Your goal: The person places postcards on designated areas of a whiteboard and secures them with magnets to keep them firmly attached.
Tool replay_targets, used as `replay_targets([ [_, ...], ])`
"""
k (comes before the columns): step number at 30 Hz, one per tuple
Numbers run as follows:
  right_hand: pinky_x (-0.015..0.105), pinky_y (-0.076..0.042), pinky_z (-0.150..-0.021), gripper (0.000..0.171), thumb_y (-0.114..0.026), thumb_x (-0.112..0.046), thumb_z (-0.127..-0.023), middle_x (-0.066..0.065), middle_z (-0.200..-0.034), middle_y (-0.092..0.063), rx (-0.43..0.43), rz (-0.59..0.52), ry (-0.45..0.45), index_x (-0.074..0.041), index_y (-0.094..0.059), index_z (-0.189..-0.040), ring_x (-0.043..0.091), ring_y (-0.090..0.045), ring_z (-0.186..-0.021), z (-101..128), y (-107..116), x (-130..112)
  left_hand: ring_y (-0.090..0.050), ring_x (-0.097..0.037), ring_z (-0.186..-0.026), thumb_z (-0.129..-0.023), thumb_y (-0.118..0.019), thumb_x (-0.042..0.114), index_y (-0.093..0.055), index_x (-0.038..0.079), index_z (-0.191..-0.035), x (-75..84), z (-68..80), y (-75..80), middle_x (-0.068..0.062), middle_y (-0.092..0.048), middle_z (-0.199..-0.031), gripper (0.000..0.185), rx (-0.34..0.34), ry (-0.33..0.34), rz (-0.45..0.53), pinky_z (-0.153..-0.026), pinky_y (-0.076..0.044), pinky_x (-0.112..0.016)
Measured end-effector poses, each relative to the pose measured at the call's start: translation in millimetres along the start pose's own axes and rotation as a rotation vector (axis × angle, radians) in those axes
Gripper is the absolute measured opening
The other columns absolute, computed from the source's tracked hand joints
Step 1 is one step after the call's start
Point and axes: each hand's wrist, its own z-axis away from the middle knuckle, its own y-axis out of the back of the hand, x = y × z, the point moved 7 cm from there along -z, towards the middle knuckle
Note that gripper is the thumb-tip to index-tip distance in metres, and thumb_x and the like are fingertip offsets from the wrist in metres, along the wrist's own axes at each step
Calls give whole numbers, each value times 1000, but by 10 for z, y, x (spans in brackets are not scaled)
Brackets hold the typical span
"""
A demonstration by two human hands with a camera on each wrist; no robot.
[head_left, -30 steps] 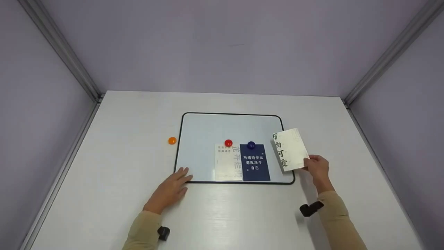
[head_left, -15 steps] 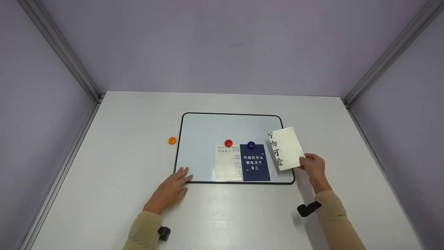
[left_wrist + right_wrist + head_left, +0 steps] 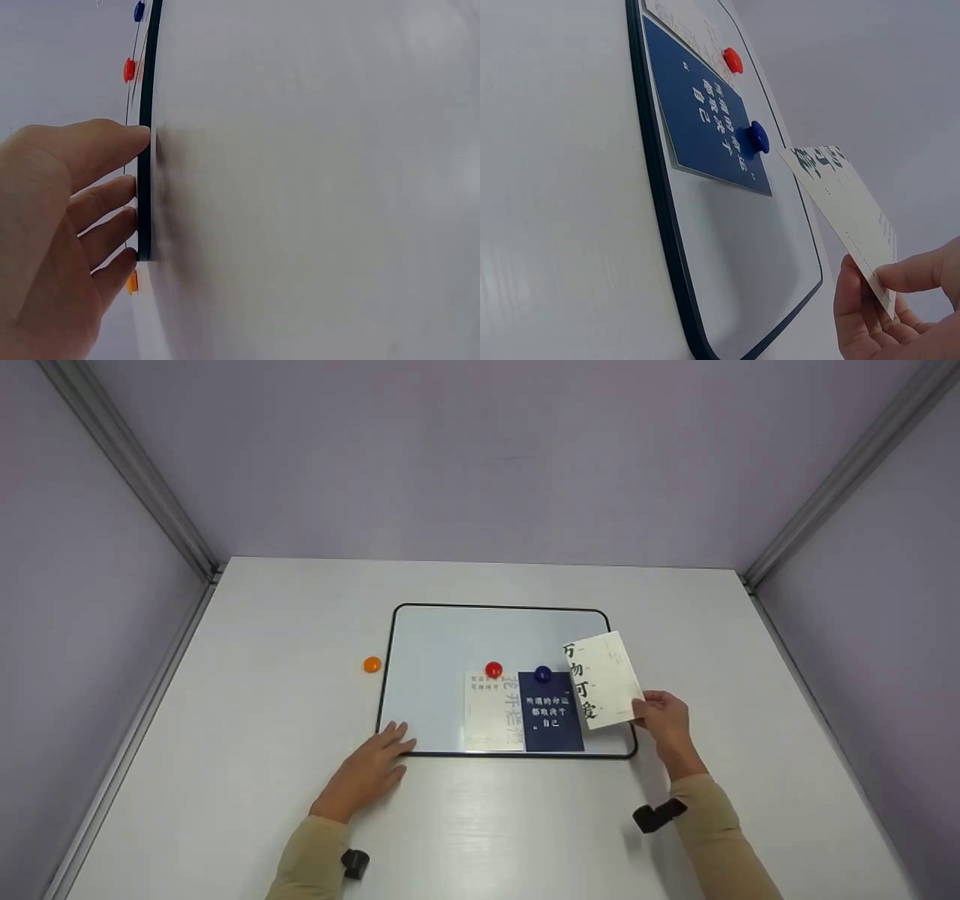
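My right hand (image 3: pixel 666 726) pinches a cream card (image 3: pixel 606 682) with dark characters by its lower right corner, thumb on top. The card hangs tilted above the right side of a black-framed whiteboard (image 3: pixel 450 637), as the right wrist view shows. My left hand (image 3: pixel 369 769) rests with spread, nearly straight fingers on the board's lower left corner. On the board lie a pale card (image 3: pixel 491 720) with a red magnet (image 3: pixel 493 669) at its top and, beside it, a navy card (image 3: pixel 553 727) with white characters under a dark blue magnet (image 3: pixel 543 674).
An orange magnet (image 3: pixel 372 664) sits on the white table (image 3: pixel 300 615) just left of the board. Grey-lilac panels (image 3: pixel 480 465) stand behind and on both sides. Each wrist wears a small black camera (image 3: pixel 355 864).
My right hand has moved left with the cream card, bringing it further over the board, near the navy card. The left hand stays in place.
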Motion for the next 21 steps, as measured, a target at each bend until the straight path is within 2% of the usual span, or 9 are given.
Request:
replay_targets([
  [6,14,-54,-67,34,-55,-6,-93,-10,-73,-64,-4,4,-1,13,-48,-121,-2,-62,-63,23,-54,-22,-40,-30,-143,-91,-64,14,-59,12,-133,-15,-7,-14,-9,-47,-150,42,-25,34,19,-114,-40,-45],
  [12,13,-54,-66,34,-54,-6,-93,-8,-76,-65,-3,12,5,14,-48,-121,-1,-62,-63,25,-90,-7,-40,-31,-143,-91,-64,14,-59,10,-132,-19,-12,-21,-10,-47,-150,42,-28,35,26,-114,-39,-46],
  [21,18,-58,-70,34,-54,-5,-92,4,-88,-69,-34,12,-4,14,-48,-121,1,-64,-67,68,-224,3,-39,-31,-143,-91,-64,13,-59,10,-132,-23,-14,-20,-11,-46,-150,42,-34,48,54,-115,-37,-48],
])
